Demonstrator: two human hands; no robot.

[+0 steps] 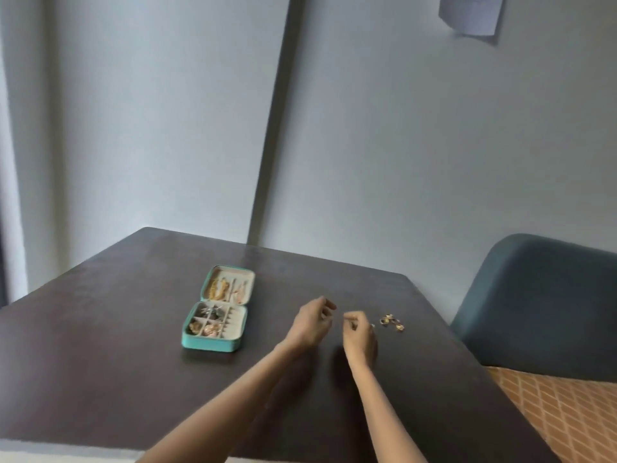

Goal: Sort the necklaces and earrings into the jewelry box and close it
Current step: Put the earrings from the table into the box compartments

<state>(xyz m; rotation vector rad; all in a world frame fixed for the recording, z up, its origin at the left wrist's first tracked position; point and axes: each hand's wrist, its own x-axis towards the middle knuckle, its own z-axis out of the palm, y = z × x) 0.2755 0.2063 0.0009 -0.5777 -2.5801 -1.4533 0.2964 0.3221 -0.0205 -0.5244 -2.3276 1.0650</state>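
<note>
A teal jewelry box point(213, 344) lies open on the dark table, its lid point(229, 284) flat behind it with gold necklaces inside. The lower half has compartments with several gold and silver pieces. A small cluster of gold earrings point(392, 321) lies on the table to the right. My left hand point(312, 324) hovers between the box and the earrings, fingers curled and pinched. My right hand point(359, 335) is just left of the earrings, fingertips pinched together; a tiny shiny piece shows at its edge. The frame is blurred, so I cannot see what either hand holds.
The dark wooden table point(117, 329) stands against a pale wall. A blue upholstered chair point(541, 305) is at the table's right side, over an orange patterned floor point(567, 412). A paper sheet point(470, 15) hangs on the wall above.
</note>
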